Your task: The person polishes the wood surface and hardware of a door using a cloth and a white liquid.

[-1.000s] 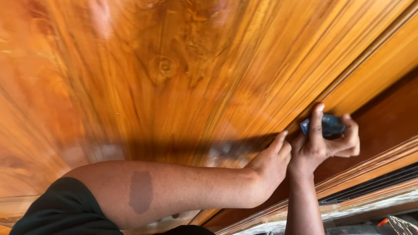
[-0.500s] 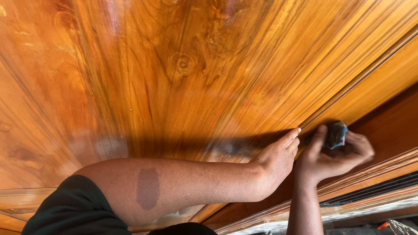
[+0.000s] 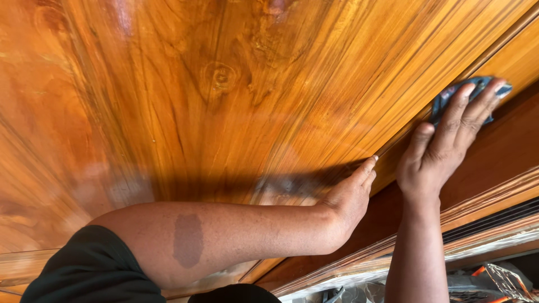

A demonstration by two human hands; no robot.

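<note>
Where the groove runs along the edge of the glossy wooden panel (image 3: 236,101), a dark blue cloth (image 3: 449,96) is pressed flat beneath the fingers of the right hand (image 3: 443,148). The fingers are extended and laid over the cloth rather than curled around it. The left hand (image 3: 351,199) is placed just beside and below the right, apart from it, fingertips resting on the panel edge, nothing gripped. Below both hands, moulded wooden trim (image 3: 494,196) is seen.
</note>
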